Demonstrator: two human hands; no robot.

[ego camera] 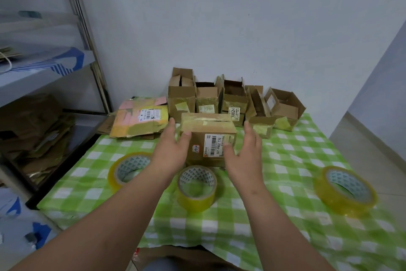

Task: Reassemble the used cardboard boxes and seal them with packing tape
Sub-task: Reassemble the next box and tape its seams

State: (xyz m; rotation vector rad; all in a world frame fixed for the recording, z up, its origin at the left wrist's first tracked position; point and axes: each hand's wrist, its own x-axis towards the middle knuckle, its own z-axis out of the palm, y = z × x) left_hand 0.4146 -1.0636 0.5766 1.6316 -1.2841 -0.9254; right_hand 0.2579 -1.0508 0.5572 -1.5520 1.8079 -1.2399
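A closed cardboard box (208,130) with tape across its top and a white barcode label stands in the middle of the green checked table (292,160). My left hand (172,149) is at the box's left side with straight fingers, thumb against its front corner. My right hand (245,156) is at its right side, fingers straight, thumb on the label. Three yellowish tape rolls lie nearer me: one at the left (129,170), one in the middle (197,187), one at the right (346,189).
Several open-topped cardboard boxes (232,99) stand in a row at the table's back edge by the wall. Flattened cardboard (140,120) lies at the back left. A metal shelf unit (55,68) with more flattened cardboard stands left of the table.
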